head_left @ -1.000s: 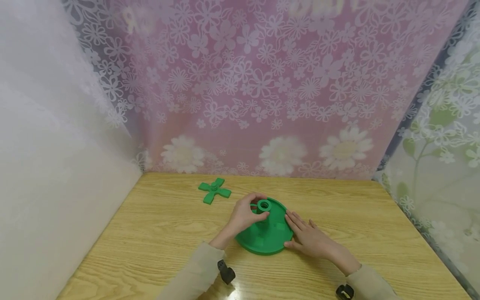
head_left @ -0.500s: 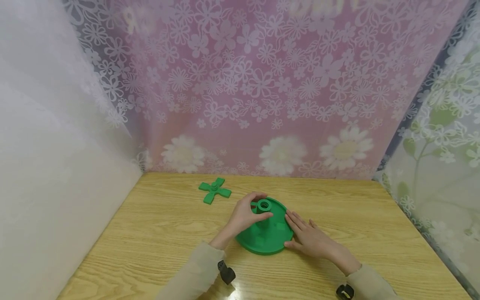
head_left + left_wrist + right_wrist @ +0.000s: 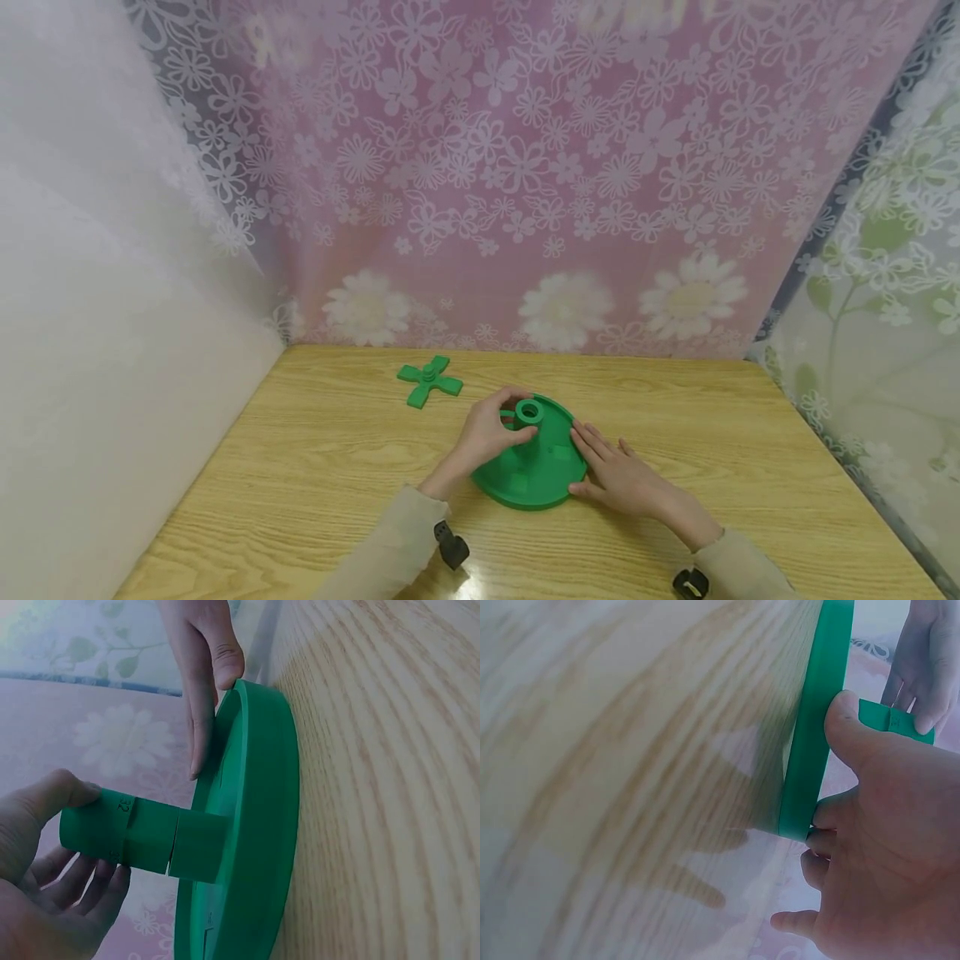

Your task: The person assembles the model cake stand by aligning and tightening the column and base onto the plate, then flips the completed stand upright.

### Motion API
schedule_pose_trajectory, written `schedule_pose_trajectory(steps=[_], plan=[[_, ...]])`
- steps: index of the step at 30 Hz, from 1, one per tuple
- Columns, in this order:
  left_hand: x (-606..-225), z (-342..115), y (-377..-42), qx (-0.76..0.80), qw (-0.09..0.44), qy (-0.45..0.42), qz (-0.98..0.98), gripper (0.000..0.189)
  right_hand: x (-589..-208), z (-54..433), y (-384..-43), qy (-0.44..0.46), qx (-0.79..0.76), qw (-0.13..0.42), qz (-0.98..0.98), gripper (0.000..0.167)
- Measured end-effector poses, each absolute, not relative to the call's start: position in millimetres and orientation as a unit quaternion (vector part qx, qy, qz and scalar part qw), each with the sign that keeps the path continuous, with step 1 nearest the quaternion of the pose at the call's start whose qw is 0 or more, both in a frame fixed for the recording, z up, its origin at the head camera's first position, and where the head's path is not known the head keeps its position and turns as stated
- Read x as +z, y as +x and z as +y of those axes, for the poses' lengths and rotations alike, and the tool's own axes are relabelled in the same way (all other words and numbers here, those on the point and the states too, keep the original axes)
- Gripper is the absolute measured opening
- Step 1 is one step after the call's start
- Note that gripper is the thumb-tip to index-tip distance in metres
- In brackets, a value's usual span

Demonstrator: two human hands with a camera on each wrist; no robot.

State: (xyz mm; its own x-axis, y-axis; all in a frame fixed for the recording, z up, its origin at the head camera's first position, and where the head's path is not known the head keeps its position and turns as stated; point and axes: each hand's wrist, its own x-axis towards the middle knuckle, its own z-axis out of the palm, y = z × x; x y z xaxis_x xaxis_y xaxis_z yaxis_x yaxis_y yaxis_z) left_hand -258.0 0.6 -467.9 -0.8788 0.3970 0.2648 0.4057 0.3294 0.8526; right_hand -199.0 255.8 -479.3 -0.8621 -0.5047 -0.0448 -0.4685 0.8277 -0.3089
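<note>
A round green tray-like disc (image 3: 551,483) with a raised rim lies on the table, and a short post rises from its middle. On that post sits a hollow green cylinder (image 3: 146,832) with small dark numerals; a thin slanted gap shows where the two meet. My left hand (image 3: 483,432) grips the cylinder's upper part between thumb and fingers. At the disc's right side, my right hand (image 3: 628,482) rests with fairly straight fingers over the rim and its thumb (image 3: 847,724) against the edge. The hand and cylinder cover part of the disc in the head view.
A green four-armed cross piece (image 3: 429,382) with a threaded-looking stub on top lies farther back on the left of the wooden table (image 3: 315,467). Flowered pink sheeting (image 3: 465,192) closes off the back, and pale panels stand at both sides.
My left thumb stretched out past the cylinder half a second ago and has come back against it. The right hand and the disc stay where they were.
</note>
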Motion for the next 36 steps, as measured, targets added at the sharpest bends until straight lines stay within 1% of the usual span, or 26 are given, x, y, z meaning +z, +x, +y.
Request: schedule_pose_trajectory(steps=[4, 8, 12, 15, 19, 22, 29, 36], plan=[[-467.6, -2.9, -259.8, -0.525, -0.019, -0.284, -0.802, 0.053, -480.8, 255.6, -199.0, -0.261, -0.151, 0.054, 0.952, 0.085], [-464.4, -2.3, -258.8, -0.513, -0.019, -0.294, -0.806, 0.056, -481.0, 256.2, -198.5, -0.263, -0.152, 0.048, 0.951, 0.085], [-460.0, 1.3, -255.5, -0.516, -0.005, -0.264, -0.815, 0.058, -478.9, 256.3, -198.4, -0.256, -0.149, 0.060, 0.953, 0.086], [-458.9, 3.2, -254.2, -0.521, 0.014, -0.246, -0.818, 0.058, -478.4, 256.5, -198.7, -0.252, -0.148, 0.070, 0.954, 0.086], [-459.2, 4.5, -254.5, -0.512, 0.037, -0.236, -0.825, 0.058, -478.2, 256.4, -198.5, -0.252, -0.148, 0.072, 0.954, 0.086], [-459.3, 5.3, -254.7, -0.505, 0.040, -0.228, -0.831, 0.056, -477.6, 256.0, -198.4, -0.251, -0.146, 0.071, 0.954, 0.086], [-463.2, 4.1, -259.2, -0.504, 0.033, -0.243, -0.828, 0.046, -477.2, 255.8, -198.8, -0.249, -0.143, 0.074, 0.955, 0.087], [-464.3, -1.7, -264.0, -0.506, -0.008, -0.276, -0.817, 0.044, -476.7, 254.5, -197.9, -0.247, -0.146, 0.066, 0.956, 0.086]])
